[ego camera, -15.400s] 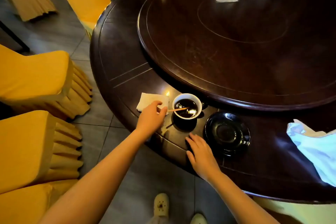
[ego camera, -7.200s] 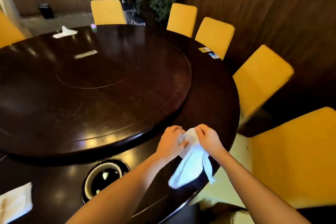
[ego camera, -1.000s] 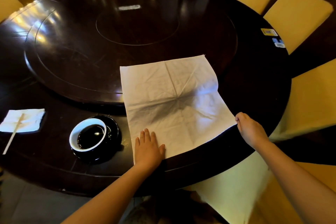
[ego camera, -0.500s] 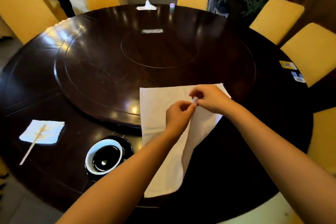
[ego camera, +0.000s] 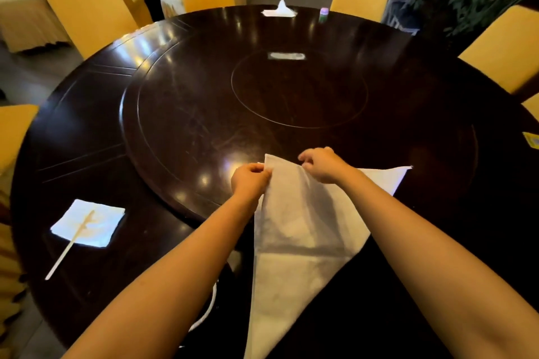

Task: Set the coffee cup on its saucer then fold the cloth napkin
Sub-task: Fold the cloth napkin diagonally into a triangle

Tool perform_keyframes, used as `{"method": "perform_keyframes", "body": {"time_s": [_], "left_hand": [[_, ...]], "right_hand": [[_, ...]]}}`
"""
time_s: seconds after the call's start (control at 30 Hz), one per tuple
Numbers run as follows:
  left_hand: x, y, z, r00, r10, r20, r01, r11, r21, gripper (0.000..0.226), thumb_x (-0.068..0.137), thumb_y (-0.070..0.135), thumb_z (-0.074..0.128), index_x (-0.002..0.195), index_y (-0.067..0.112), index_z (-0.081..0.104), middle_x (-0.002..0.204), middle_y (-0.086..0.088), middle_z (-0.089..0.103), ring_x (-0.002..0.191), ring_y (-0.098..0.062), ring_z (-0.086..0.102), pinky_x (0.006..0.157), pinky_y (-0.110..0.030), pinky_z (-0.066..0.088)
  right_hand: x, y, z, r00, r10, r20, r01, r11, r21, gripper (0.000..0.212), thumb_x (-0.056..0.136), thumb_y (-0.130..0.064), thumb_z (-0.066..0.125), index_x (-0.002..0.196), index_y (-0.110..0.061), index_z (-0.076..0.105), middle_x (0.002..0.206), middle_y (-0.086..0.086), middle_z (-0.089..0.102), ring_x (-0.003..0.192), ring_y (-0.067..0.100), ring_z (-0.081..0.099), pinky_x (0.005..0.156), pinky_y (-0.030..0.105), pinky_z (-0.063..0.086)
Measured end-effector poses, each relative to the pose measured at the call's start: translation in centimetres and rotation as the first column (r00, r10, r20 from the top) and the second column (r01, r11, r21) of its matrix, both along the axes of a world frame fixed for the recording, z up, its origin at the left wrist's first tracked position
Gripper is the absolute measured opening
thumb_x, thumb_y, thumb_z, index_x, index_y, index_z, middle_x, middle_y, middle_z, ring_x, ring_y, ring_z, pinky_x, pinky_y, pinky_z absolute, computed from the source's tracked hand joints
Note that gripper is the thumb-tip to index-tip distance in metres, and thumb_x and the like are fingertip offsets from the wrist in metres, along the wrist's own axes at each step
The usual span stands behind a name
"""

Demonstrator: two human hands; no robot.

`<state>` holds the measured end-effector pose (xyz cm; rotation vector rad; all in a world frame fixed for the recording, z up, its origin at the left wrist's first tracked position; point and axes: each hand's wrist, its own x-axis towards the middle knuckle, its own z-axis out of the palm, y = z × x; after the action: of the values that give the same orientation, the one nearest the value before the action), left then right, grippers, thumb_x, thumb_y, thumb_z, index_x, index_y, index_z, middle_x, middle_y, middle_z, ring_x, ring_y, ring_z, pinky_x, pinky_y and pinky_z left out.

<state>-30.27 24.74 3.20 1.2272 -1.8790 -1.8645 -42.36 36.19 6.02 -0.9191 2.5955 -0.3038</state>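
L forearm hides cup (mostly).

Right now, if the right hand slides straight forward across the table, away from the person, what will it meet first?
Probably nothing near. The right hand, pinching the white cloth napkin, points across the bare dark round wooden table. The small purple-capped bottle at the far rim lies roughly in line, though depth is unclear.

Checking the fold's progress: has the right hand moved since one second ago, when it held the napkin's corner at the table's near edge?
Yes. The right hand has moved away from the table edge, toward the centre, and now pinches the napkin beside the left hand.
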Motion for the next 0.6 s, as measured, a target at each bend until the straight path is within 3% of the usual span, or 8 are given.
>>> {"method": "perform_keyframes", "body": {"time_s": [0.07, 0.2, 0.3, 0.43, 0.6], "left_hand": [[-0.4, -1.1, -1.2, 0.999, 0.002, 0.051, -0.001, 1.0, -0.023, 0.009, 0.079, 0.014, 0.067, 0.087, 0.011, 0.072, 0.094, -0.014, 0.071, 0.08, -0.025, 0.064, 0.078, -0.041, 0.058], [-1.0, -2.7, -3.0, 0.987, -0.023, 0.156, 0.047, 0.986, -0.158, 0.006, 0.079, 0.016, 0.065, 0.076, 0.02, 0.068, 0.085, -0.005, 0.069, 0.075, -0.017, 0.061, 0.068, -0.033, 0.057], [-1.5, -3.4, -3.8, 0.969, -0.066, 0.236, 0.133, 0.95, -0.282, 0.008, 0.082, 0.018, 0.062, 0.076, 0.024, 0.063, 0.084, 0.001, 0.066, 0.071, -0.012, 0.057, 0.052, -0.02, 0.041], [-2.1, -4.0, -4.4, 0.951, -0.069, 0.303, 0.186, 0.908, -0.376, 0.012, 0.086, 0.018, 0.058, 0.094, 0.018, 0.066, 0.093, -0.002, 0.068, 0.078, -0.015, 0.059, 0.063, -0.025, 0.042], [-2.7, -4.4, -4.8, 0.949, -0.062, 0.309, 0.193, 0.89, -0.414, 0.017, 0.087, 0.019, 0.056, 0.1, 0.017, 0.067, 0.101, -0.003, 0.068, 0.08, -0.014, 0.054, 0.068, -0.026, 0.04]], "right_hand": [[-0.8, 0.0, -2.0, 0.998, -0.016, -0.053, 0.02, 0.997, 0.076, 0.032, 0.096, -0.022, 0.039, 0.123, -0.019, 0.056, 0.127, 0.012, 0.058, 0.123, 0.034, 0.039, 0.099, 0.043, 0.035], [-1.7, 0.2, -4.7, 0.992, -0.039, -0.117, 0.052, 0.992, 0.112, 0.025, 0.095, -0.025, 0.045, 0.11, -0.018, 0.063, 0.115, 0.01, 0.063, 0.113, 0.03, 0.043, 0.09, 0.04, 0.036], [-2.4, 0.7, -6.0, 0.987, -0.06, -0.148, 0.074, 0.994, 0.085, 0.017, 0.092, -0.024, 0.052, 0.103, -0.017, 0.063, 0.11, 0.008, 0.063, 0.109, 0.028, 0.045, 0.088, 0.038, 0.036], [-2.9, 1.0, -7.1, 0.974, -0.135, -0.182, 0.129, 0.991, -0.041, 0.013, 0.091, -0.021, 0.055, 0.102, -0.016, 0.061, 0.107, 0.008, 0.064, 0.105, 0.026, 0.048, 0.085, 0.036, 0.037], [-3.7, 1.4, -7.7, 0.977, -0.122, -0.176, 0.117, 0.992, -0.041, 0.012, 0.087, -0.023, 0.061, 0.097, -0.016, 0.062, 0.106, 0.007, 0.061, 0.105, 0.026, 0.047, 0.082, 0.034, 0.034]]}}
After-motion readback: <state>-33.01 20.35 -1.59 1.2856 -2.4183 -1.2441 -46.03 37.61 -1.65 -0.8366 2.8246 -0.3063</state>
